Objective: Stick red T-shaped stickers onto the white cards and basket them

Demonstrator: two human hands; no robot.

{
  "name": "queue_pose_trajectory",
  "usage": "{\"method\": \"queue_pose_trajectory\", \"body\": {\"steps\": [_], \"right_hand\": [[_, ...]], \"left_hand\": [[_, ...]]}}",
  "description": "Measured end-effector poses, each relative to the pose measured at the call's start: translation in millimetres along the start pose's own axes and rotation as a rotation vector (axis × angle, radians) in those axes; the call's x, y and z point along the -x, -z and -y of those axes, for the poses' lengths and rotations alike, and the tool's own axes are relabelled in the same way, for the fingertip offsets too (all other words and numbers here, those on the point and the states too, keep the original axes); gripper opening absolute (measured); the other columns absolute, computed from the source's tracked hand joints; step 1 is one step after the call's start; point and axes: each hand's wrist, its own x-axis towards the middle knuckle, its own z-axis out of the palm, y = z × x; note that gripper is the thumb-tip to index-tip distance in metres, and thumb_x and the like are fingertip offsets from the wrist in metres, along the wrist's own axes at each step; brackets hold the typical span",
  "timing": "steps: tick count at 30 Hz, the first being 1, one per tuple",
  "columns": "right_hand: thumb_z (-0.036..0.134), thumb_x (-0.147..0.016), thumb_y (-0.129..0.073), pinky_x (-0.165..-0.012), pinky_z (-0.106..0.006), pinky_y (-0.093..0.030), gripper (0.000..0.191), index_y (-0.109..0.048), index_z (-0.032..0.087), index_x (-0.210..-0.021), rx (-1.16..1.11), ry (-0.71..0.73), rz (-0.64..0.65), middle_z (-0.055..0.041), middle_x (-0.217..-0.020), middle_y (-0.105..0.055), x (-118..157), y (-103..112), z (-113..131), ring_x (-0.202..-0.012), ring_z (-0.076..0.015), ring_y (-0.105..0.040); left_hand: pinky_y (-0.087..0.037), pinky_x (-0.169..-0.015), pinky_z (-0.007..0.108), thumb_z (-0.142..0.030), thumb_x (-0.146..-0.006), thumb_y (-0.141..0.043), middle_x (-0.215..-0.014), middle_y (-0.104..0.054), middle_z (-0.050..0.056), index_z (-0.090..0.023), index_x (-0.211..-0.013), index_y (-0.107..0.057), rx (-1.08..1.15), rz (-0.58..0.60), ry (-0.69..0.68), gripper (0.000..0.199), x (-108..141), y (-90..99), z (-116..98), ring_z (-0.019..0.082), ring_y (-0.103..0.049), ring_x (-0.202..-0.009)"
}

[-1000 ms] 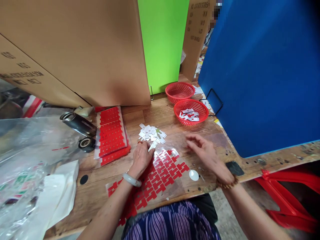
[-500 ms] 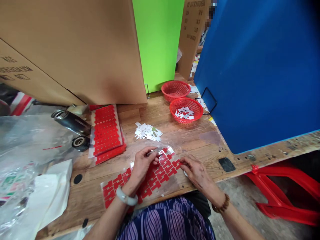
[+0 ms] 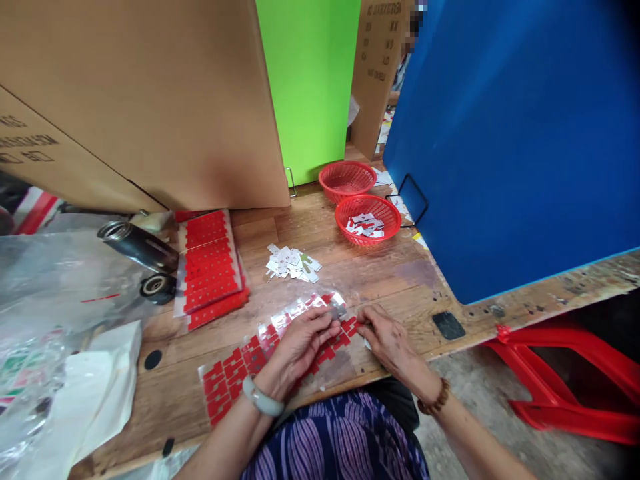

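Note:
In front of me lies a clear sheet of red interlocking stickers (image 3: 220,387), slanted along the table's front edge. Over its right half is my left hand (image 3: 303,337), fingers closed on a small grey flat piece (image 3: 339,311); its exact kind is unclear. My right hand (image 3: 385,337) pinches a red sticker (image 3: 351,325) at the sheet's right end. A bit of white (image 3: 368,344) shows under the right fingers. Beyond the sheet lies a loose pile of small white cards (image 3: 290,262), a few with an olive-green shape.
Two red plastic baskets (image 3: 367,241) stand at the back, the nearer one with white-and-red cards. Stacked red sticker sheets (image 3: 210,257), a dark flask (image 3: 140,245) and its lid (image 3: 158,288) are at left. A blue panel (image 3: 510,153) and cardboard (image 3: 200,100) wall the table.
My left hand has moved right along the sheet toward my right hand, with the grey piece now near the right fingertips. My right hand stays about where it was. The view has shifted slightly.

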Motion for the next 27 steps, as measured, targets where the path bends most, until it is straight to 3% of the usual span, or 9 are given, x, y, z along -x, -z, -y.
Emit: {"method": "queue_pose_trajectory", "body": {"steps": [6, 9, 12, 15, 17, 21, 27], "right_hand": [[0.018, -0.092, -0.044, -0.077, -0.03, -0.042, 0.014, -0.058, 0.02, -0.092, -0.02, -0.017, -0.077, -0.0044, -0.092, -0.056, 10.1, -11.4, -2.7, -0.085, -0.0182, -0.056], [0.016, -0.09, -0.046, -0.076, -0.03, -0.042, 0.012, -0.056, 0.02, -0.085, -0.01, -0.035, -0.063, -0.003, -0.089, -0.056, 9.0, -9.6, -0.9, -0.081, -0.0177, -0.056], [0.012, -0.087, -0.048, -0.074, -0.03, -0.042, 0.011, -0.053, 0.02, -0.081, 0.001, -0.026, -0.042, -0.0019, -0.085, -0.056, 5.7, -6.5, 0.0, -0.078, -0.0175, -0.055], [0.015, -0.089, -0.048, -0.075, -0.03, -0.043, 0.011, -0.056, 0.02, -0.094, -0.022, -0.009, -0.073, -0.0039, -0.092, -0.057, 5.8, -7.8, -0.6, -0.084, -0.0183, -0.057], [0.018, -0.092, -0.045, -0.075, -0.03, -0.043, 0.015, -0.059, 0.02, -0.099, -0.028, 0.003, -0.091, -0.0053, -0.095, -0.058, 8.3, -10.7, -1.2, -0.086, -0.0188, -0.057], [0.02, -0.093, -0.044, -0.072, -0.029, -0.043, 0.018, -0.062, 0.021, -0.091, -0.028, -0.017, -0.098, -0.0042, -0.088, -0.057, 11.8, -14.3, -1.5, -0.08, -0.0183, -0.058], [0.015, -0.087, -0.052, -0.072, -0.029, -0.041, 0.01, -0.059, 0.02, -0.083, -0.079, -0.049, -0.053, -0.0015, -0.086, -0.056, 5.5, -6.9, 0.3, -0.079, -0.0171, -0.057]], "left_hand": [[-0.057, -0.081, 0.027, -0.008, -0.08, -0.066, -0.082, -0.071, 0.008, -0.008, -0.077, -0.068, 0.105, -0.032, 0.008, 0.003, -3.6, -4.0, 3.6, 0.014, -0.069, -0.073], [-0.056, -0.081, 0.023, 0.002, -0.074, -0.065, -0.077, -0.071, 0.007, -0.007, -0.076, -0.067, 0.056, -0.022, 0.016, 0.01, -5.6, -5.1, 4.6, 0.013, -0.069, -0.073], [-0.056, -0.074, 0.02, 0.01, -0.071, -0.062, -0.072, -0.07, 0.007, -0.007, -0.089, -0.065, -0.025, -0.024, 0.021, 0.025, -9.8, -7.1, 7.0, 0.012, -0.069, -0.066], [-0.056, -0.066, 0.02, 0.008, -0.075, -0.06, -0.068, -0.07, 0.006, -0.008, -0.103, -0.06, -0.08, -0.086, -0.002, 0.033, -16.9, -10.3, 11.3, 0.012, -0.068, -0.059], [-0.056, -0.064, 0.02, 0.005, -0.077, -0.06, -0.07, -0.07, 0.006, -0.008, -0.102, -0.06, -0.117, -0.111, -0.033, 0.028, -21.6, -12.4, 15.0, 0.011, -0.068, -0.058], [-0.056, -0.065, 0.02, 0.0, -0.079, -0.061, -0.073, -0.07, 0.007, -0.009, -0.093, -0.062, -0.188, -0.112, -0.095, 0.017, -27.1, -15.2, 22.3, 0.013, -0.07, -0.064], [-0.056, -0.068, 0.024, 0.001, -0.075, -0.064, -0.077, -0.07, 0.006, -0.011, -0.09, -0.061, -0.24, -0.12, -0.116, 0.02, -29.9, -16.0, 25.6, 0.015, -0.071, -0.068]]}}
